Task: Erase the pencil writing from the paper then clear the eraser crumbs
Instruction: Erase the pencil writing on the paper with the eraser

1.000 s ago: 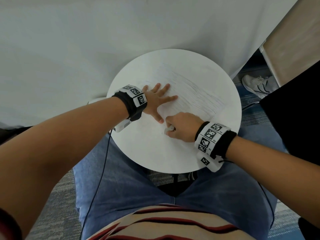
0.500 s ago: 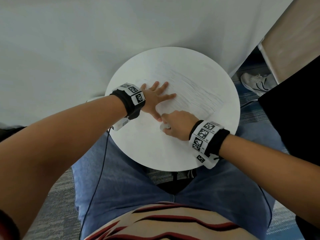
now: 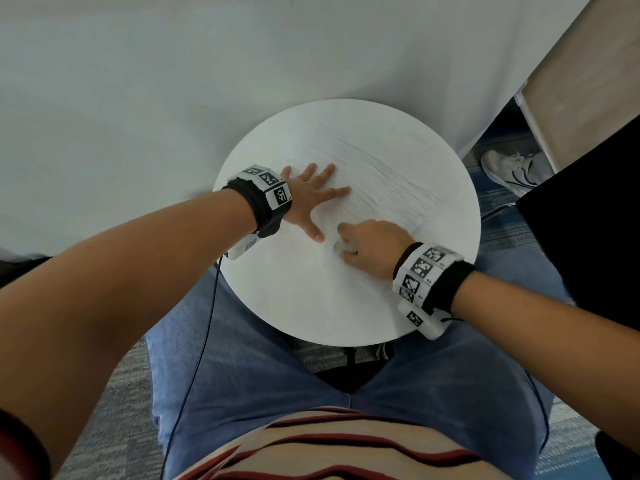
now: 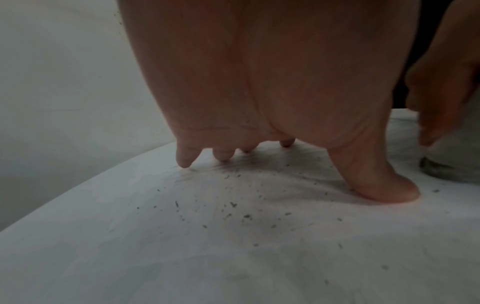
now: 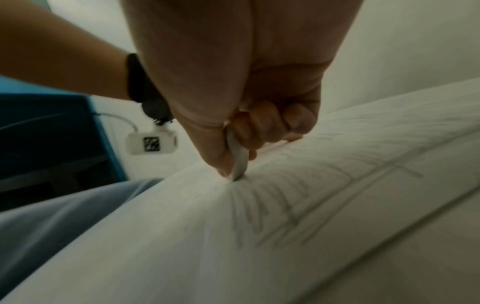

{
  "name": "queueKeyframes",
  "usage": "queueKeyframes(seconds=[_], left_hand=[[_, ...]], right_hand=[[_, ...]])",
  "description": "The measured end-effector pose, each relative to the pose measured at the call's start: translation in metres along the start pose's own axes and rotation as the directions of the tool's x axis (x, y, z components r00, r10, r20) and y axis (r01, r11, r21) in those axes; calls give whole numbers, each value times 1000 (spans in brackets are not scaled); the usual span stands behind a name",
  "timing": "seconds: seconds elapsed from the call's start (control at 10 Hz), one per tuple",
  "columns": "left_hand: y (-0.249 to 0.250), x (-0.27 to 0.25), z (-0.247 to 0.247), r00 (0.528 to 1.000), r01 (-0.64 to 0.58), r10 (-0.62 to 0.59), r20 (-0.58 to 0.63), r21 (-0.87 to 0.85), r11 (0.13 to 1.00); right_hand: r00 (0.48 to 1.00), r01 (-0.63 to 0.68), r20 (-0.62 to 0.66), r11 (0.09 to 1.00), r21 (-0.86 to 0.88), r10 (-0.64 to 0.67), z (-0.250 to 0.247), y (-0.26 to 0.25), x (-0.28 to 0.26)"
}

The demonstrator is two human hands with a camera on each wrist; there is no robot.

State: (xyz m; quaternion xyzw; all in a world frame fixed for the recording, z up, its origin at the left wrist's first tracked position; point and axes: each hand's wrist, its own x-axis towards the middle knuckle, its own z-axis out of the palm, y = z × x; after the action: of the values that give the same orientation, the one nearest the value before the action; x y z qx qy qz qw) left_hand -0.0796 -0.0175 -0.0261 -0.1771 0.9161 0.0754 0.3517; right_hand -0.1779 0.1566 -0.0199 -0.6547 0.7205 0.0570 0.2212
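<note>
The left hand (image 3: 306,199) lies flat with fingers spread on the paper (image 3: 388,188) near the tabletop's middle, while the right hand (image 3: 372,247) pinches the eraser (image 5: 237,158) against it.

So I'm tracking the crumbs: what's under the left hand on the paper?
The left hand presses spread fingers on the paper. Dark eraser crumbs lie scattered beneath the raised palm. Faint pencil marks show near the fingertips; anything directly under the thumb is covered.

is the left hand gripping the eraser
No, the left hand lies flat with spread fingers on the paper; the right hand pinches the eraser.
</note>
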Motion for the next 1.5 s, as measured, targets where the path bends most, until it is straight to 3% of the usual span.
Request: queueKeyframes(seconds=[0.1,0.2,0.3,0.4,0.5,0.6,0.7,0.8,1.0,1.1,1.2,1.3,1.4,1.5], left_hand=[[0,1,0,1000,0,0,-4,-7,1000],[-2,1,1,1000,-2,1,-10,-19,1000],[-2,0,2,1000,-7,7,-3,-20,1000],[-1,-1,1,1000,-6,5,-3,-22,1000],[-2,0,1,1000,-5,5,-9,-23,1000],[-2,0,2,1000,-12,12,-1,-11,1000],[0,-2,1,1000,-3,3,6,-6,1000],[6,-3,-2,1000,18,-18,8,-12,1000],[16,-3,5,999,41,-38,35,-66,997],[14,-3,6,999,42,-40,28,-77,996],[12,-1,7,999,27,-25,21,-64,998],[12,0,8,999,31,-30,16,-54,998],[13,2,6,999,36,-35,13,-59,998],[11,3,6,999,32,-31,24,-57,998]], right_hand=[[987,-125,-102,992,-20,122,-11,11,6],[992,-75,-112,992,-104,64,-1,-2,2],[1000,21,23,1000,-5,-21,3,-9,-5],[993,-112,-43,992,59,114,-14,12,6],[988,-134,-82,990,-45,130,-7,4,2],[999,-7,41,999,-34,8,5,-15,-7],[991,-126,68,986,106,119,-14,3,1],[982,-184,-24,976,116,188,-22,21,1],[983,-154,-42,931,331,177,-7,21,5],[970,-148,-156,961,234,187,-4,17,6],[997,-28,-71,979,200,43,7,0,-1],[996,-58,-61,975,214,72,-1,14,4],[982,-122,-135,989,86,132,-4,24,5],[998,30,-51,999,11,-29,11,1,-4]])
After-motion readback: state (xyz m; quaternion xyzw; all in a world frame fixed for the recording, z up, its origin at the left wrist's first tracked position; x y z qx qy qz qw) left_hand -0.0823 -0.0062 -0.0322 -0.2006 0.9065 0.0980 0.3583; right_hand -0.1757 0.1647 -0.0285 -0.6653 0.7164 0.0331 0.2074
